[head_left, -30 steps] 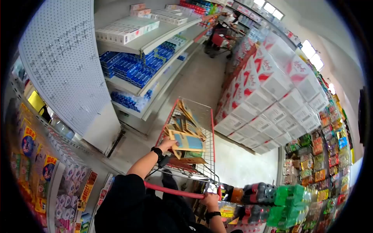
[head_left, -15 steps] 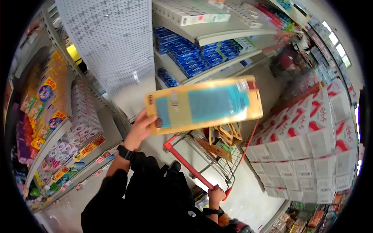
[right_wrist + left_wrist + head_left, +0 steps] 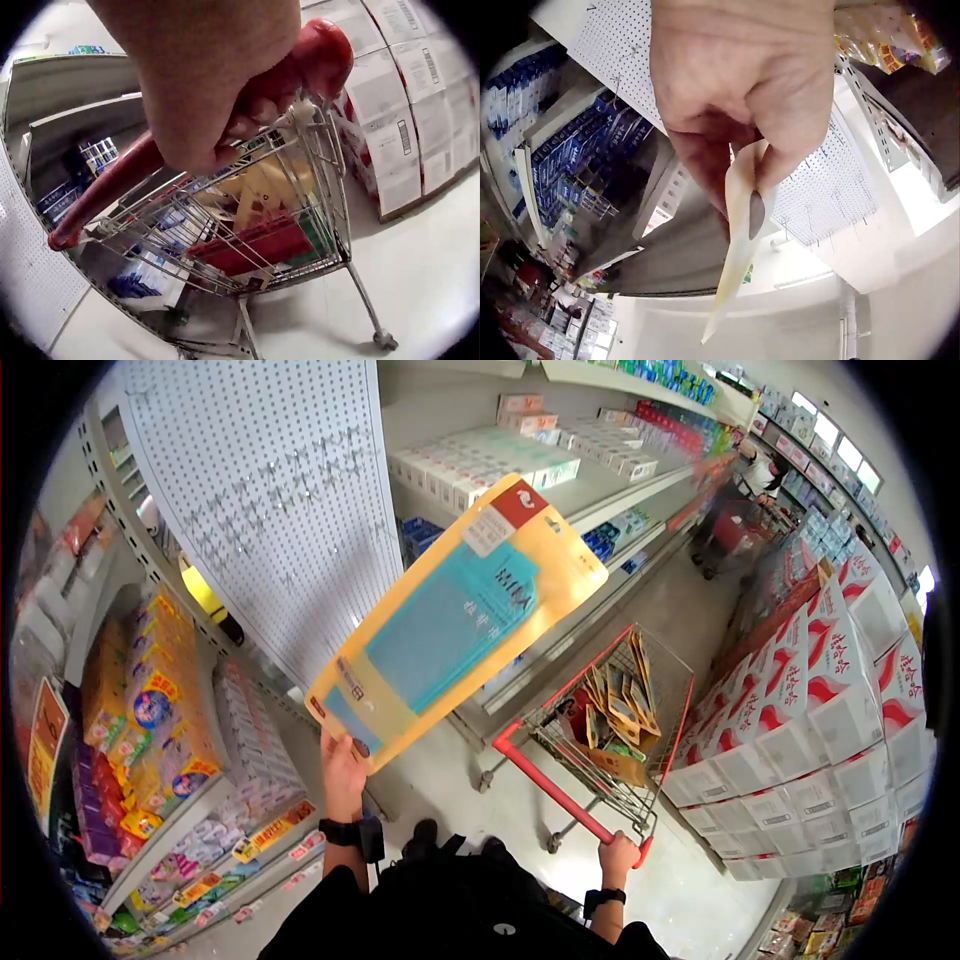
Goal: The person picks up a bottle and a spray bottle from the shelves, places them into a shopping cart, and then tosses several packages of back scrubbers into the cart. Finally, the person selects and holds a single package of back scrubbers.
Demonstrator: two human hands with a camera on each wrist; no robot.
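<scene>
My left hand (image 3: 343, 772) pinches the lower corner of a flat yellow package (image 3: 455, 625) with a blue panel, a red corner and printed characters. The package is held up, tilted, in front of the shelves. Seen edge-on in the left wrist view, the package (image 3: 739, 217) sits between thumb and fingers. My right hand (image 3: 618, 853) grips the red handle (image 3: 550, 788) of a wire shopping cart near its right end. Inside the cart lie several similar yellow packages (image 3: 625, 705). In the right wrist view, a red item (image 3: 251, 246) shows low in the cart, behind the wires.
A white pegboard (image 3: 260, 510) with metal hooks stands ahead on the left, beside shelves with white boxes (image 3: 480, 460). Stacked white-and-red cartons (image 3: 800, 730) line the right. Yellow packs (image 3: 165, 700) fill the left shelf. Further down the aisle stands another cart (image 3: 735, 530) with a person beside it.
My left hand has lifted the yellow package out of the cart and raised it, turning it steeper. The view has swung left. My right hand still holds the cart handle.
</scene>
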